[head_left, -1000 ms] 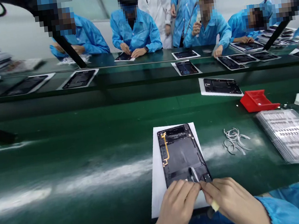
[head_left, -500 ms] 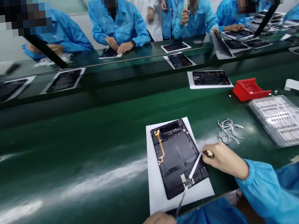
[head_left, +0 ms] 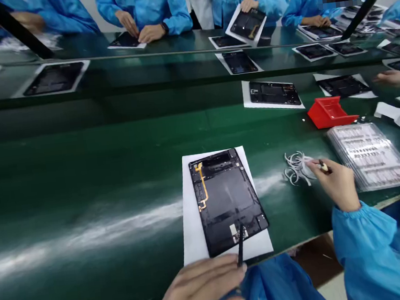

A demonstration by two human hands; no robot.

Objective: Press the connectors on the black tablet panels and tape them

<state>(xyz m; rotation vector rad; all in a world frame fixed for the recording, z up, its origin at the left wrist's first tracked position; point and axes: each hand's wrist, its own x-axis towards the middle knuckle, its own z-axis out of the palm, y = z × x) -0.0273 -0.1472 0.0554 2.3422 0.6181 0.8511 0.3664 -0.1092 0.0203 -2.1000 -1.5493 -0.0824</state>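
Since half a second ago the right hand [head_left: 334,183] has swung away from the tablet [head_left: 227,200] out to the pile of white strips [head_left: 298,170] on the table [head_left: 82,192], fingers pinched on a small strip at the pile's edge. Left hand [head_left: 201,292] sits at the near edge, pinching a thin dark tool [head_left: 240,246] whose tip rests on the tablet's lower end. Lying on a white sheet [head_left: 190,228], the tablet runs lengthwise away from the person, nearer the left hand.
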